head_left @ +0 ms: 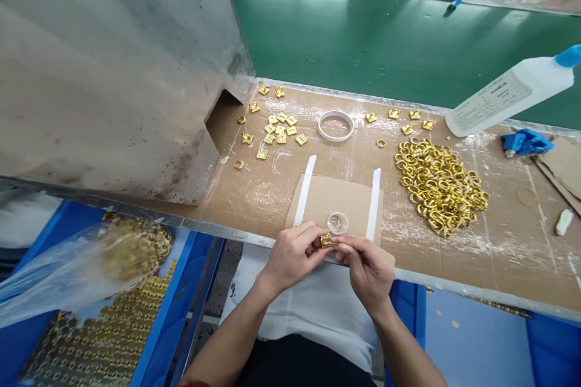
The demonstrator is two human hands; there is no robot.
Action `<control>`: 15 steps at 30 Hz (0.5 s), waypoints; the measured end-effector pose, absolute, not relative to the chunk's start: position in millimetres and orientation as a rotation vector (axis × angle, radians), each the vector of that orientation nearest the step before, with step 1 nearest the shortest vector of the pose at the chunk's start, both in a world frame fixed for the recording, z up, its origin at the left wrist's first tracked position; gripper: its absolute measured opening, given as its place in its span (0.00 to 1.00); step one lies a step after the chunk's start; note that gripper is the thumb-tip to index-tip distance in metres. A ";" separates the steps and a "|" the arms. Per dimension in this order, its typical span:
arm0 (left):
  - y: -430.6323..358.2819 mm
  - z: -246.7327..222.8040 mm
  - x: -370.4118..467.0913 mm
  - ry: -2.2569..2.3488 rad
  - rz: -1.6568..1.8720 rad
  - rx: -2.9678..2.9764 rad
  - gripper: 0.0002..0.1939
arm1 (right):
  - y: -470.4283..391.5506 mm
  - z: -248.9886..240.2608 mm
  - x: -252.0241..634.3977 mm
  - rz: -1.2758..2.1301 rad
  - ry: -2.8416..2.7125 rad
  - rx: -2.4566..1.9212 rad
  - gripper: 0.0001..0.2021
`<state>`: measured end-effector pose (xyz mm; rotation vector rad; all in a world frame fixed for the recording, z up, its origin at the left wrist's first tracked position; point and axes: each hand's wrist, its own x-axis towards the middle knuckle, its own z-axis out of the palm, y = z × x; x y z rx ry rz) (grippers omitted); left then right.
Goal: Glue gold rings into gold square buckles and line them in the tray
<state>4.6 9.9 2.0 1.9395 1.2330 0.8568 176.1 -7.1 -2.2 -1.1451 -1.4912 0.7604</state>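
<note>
My left hand (290, 254) pinches a small gold ring with a square, ornate face (326, 241) between thumb and fingertips. From the other side, the closed fingertips of my right hand (371, 269) meet the piece; a thin sliver seems to show there, too small to name. Both hands are at the table's front edge, over a cardboard pad (345, 193) fixed by two white tape strips. Just beyond the fingers sits a small round clear dish (347, 224) with something thin and curved inside.
A heap of gold rings (440, 187) lies right; square gold pieces (280, 129) lie left. Behind the pad is a white tape roll (321, 129). A bottle (508, 94) and blue clip-like item (527, 142) stand right. A metal box (113, 72) blocks the left, above a blue crate (175, 290).
</note>
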 end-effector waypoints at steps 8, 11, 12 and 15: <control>9.9 0.6 4.4 1.228 0.826 1.944 0.06 | -6.1 -2.1 177.4 0.767 -1.498 -1.128 0.09; 10.3 0.3 3.9 1.218 0.844 1.955 0.06 | -6.9 -3.6 178.1 0.770 -1.493 -1.130 0.09; 10.4 0.3 3.8 1.215 0.849 1.957 0.05 | -7.3 -4.2 178.4 0.769 -1.494 -1.130 0.09; 10.4 0.5 3.7 1.207 0.862 1.968 0.04 | -8.1 -5.9 179.6 0.770 -1.494 -1.131 0.10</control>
